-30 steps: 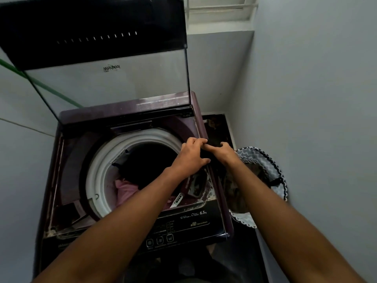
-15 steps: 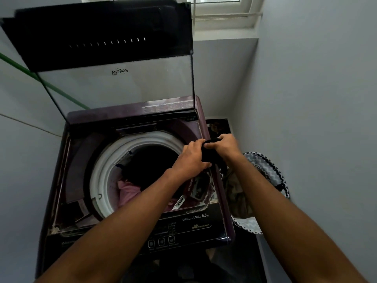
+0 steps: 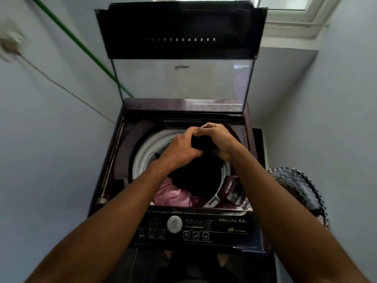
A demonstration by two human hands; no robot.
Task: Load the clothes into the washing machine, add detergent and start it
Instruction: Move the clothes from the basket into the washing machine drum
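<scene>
Above drum (image 3: 142, 158): left hand (image 3: 179, 148), right hand (image 3: 219, 139) both grasping black garment (image 3: 202, 142) between them.

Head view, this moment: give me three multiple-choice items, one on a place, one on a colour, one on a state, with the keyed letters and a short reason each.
1. Where do both hands hold the small black garment?
A. over the round white-rimmed drum opening
B. over the patterned laundry basket
C. on the dark control panel

2. What colour is the cloth at the near edge of the drum?
A. green
B. pink
C. yellow

3. How is the clear-panelled lid of the dark purple top-load washing machine?
A. shut flat
B. taken off
C. raised upright

Key: 1 A, the left hand and right hand grip the garment above the drum, left of the basket. 2 B, a pink cloth lies there. 3 C, the lid stands up behind the drum.
</scene>
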